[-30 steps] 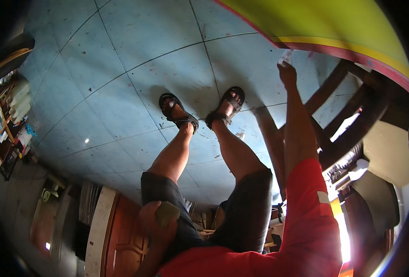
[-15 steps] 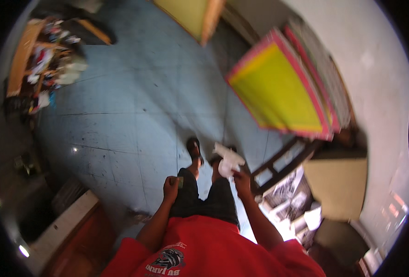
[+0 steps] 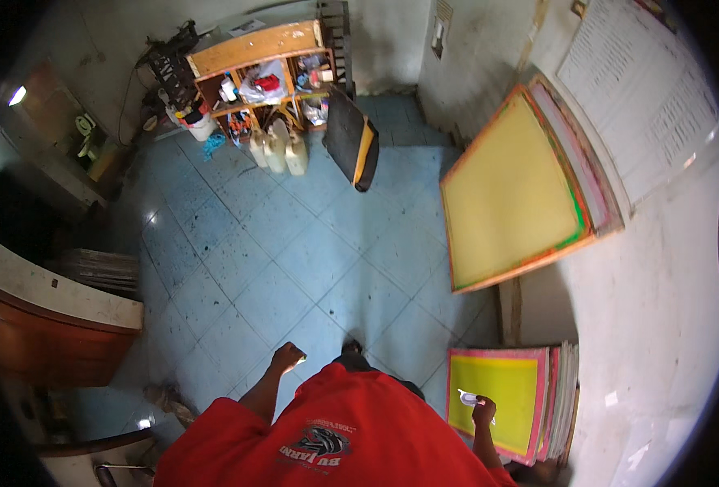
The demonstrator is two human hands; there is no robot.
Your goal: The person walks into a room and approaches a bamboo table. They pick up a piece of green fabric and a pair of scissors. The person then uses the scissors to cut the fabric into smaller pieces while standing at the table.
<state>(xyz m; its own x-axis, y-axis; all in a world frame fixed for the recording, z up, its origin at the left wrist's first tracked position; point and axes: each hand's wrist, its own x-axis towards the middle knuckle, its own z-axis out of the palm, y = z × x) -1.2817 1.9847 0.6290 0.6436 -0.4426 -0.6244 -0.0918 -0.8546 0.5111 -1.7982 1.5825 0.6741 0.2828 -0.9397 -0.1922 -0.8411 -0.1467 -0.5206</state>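
We stand on a blue tiled floor (image 3: 294, 252). At far right, a large yellow screen frame (image 3: 509, 191) leans against the wall. At near right, a smaller stack of pink-edged yellow frames (image 3: 501, 390) stands upright. Far left of centre, a wooden shelf (image 3: 254, 57) holds clutter, with pale jugs (image 3: 276, 150) on the floor before it. Our left hand (image 3: 286, 355) is closed in a fist, holding nothing we can see. Our right hand (image 3: 483, 410) grips a small white object (image 3: 468, 397), held in front of the near stack of frames.
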